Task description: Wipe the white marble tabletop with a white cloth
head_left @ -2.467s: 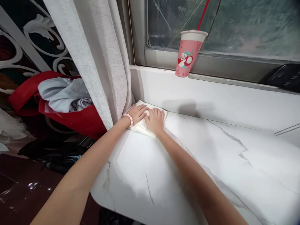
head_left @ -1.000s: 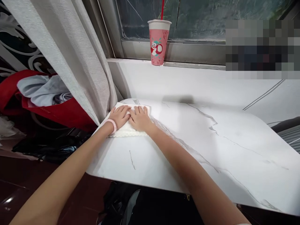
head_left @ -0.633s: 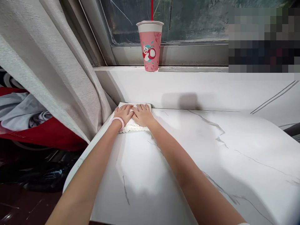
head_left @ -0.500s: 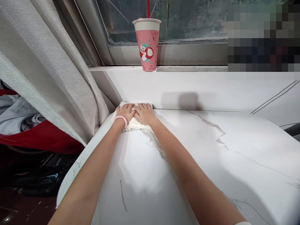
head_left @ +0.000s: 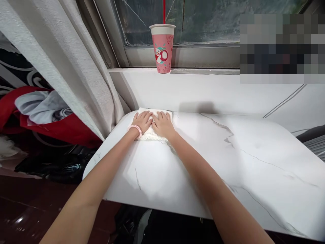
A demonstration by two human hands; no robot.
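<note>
Both hands, left (head_left: 142,121) and right (head_left: 163,124), flat, unclenched on soft cloth (head_left: 152,135) (light, limp) at bench (head_left: 203,159) corner; best pinched by an edge.

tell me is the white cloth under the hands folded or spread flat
Folded: the white cloth is a thick compact pad with a layered near edge, under the left hand and right hand.

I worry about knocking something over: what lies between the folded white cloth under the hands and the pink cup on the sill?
Nothing: the head view shows only bare white wall between the white cloth and the pink cup.
</note>
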